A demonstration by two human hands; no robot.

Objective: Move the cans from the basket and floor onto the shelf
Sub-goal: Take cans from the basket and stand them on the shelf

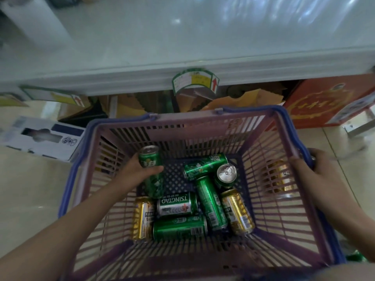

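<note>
Glossy beige floor tiles [30, 179], red carton [328, 104], possibly torn cardboard [239, 98] behind

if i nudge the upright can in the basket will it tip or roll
The upright can is tall and narrow, so a nudge probably tips it. It stands against lying green cans, which may prop it. Once down, its round body would likely roll on the basket floor.

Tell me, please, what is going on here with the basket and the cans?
A person is emptying a purple basket of cans. The left hand grips a tall green can inside it, while the right hand holds the basket's right rim. Several green and gold cans still lie on the basket floor, and the white shelf above shows no cans.
</note>
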